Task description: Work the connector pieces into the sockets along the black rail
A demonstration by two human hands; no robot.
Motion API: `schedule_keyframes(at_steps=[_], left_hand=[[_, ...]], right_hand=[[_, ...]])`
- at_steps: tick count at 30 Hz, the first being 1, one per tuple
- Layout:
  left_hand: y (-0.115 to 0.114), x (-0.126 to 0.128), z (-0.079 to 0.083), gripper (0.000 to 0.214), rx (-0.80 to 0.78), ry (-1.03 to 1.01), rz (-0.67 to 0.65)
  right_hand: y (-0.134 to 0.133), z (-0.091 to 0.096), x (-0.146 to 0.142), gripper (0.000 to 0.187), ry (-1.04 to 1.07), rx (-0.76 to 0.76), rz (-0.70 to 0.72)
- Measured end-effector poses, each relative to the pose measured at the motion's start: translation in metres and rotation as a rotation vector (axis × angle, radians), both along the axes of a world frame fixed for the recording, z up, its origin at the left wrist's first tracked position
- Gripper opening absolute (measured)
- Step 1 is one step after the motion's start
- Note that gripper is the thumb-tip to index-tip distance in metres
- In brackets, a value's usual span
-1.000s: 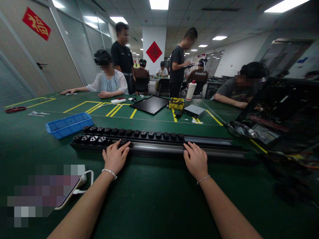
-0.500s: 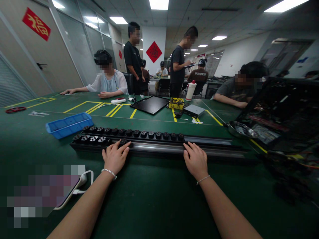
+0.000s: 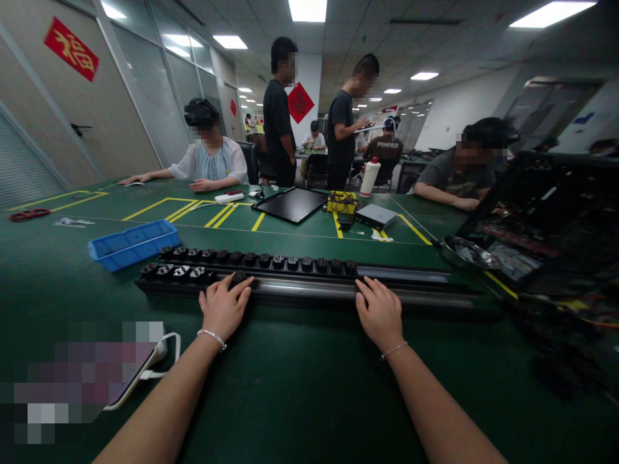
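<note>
Two long black rails (image 3: 309, 288) lie side by side across the green table in front of me. Small round black parts (image 3: 278, 262) line much of the far rail, and several more with shiny tops sit at the left end of the near one. My left hand (image 3: 225, 306) rests with fingers spread on the near rail, beside a black part (image 3: 238, 276) at its fingertips. Farther right, my right hand (image 3: 381, 310) lies on the same rail, fingers stretched out. Neither hand is wrapped round anything.
A blue plastic bin (image 3: 135, 245) stands behind the rails' left end. At near left lies a phone (image 3: 128, 380) with a white cable. A metal bowl (image 3: 467, 252) and a dark open computer case (image 3: 546, 225) are at right. Across the table are a flat black panel (image 3: 293, 205) and seated people.
Both my hands and the rails hold still. In the background, a standing person in dark clothes has shifted to the right.
</note>
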State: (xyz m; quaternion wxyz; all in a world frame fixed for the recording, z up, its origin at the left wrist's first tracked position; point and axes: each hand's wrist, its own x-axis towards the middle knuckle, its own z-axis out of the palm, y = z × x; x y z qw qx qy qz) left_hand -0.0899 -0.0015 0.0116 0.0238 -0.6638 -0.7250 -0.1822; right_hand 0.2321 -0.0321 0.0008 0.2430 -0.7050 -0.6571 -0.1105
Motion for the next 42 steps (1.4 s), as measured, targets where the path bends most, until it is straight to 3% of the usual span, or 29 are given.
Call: schedule_keyframes(at_steps=[42], left_hand=[[-0.0024, 0.0050, -0.0021, 0.039, 0.009, 0.047, -0.007]], right_hand=[[0.0004, -0.0005, 0.0010, 0.039, -0.015, 0.001, 0.004]])
